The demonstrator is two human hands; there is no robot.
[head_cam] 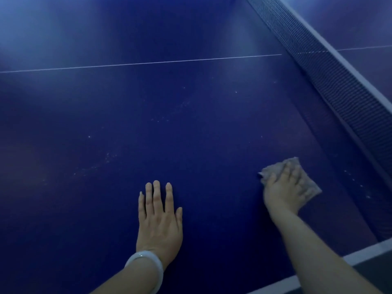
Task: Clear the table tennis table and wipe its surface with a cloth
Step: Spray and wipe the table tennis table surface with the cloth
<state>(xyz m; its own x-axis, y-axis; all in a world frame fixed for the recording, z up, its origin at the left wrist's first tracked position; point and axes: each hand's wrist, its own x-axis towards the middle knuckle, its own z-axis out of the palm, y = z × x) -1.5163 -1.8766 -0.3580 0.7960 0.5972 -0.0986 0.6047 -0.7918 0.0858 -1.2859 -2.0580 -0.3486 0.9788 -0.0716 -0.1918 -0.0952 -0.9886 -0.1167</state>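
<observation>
1. While left hand (158,223) lies flat, fingers straight, on blue table (191,124), right hand (284,192) presses grey cloth (305,179) at 4 o'clock, fingers spread.
2. Cloth's long axis runs 10-to-4 o'clock, near net (331,81).

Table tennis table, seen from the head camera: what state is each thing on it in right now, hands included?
Table: blue top, pale dusty specks across it.
Cloth: grey, crumpled, lying on the table near the net.
Right hand: pressing on the cloth.
Left hand: flat on the table, fingers straight, holding nothing.
Net: up, stretched across the table.
Bangle: on the left wrist.
</observation>
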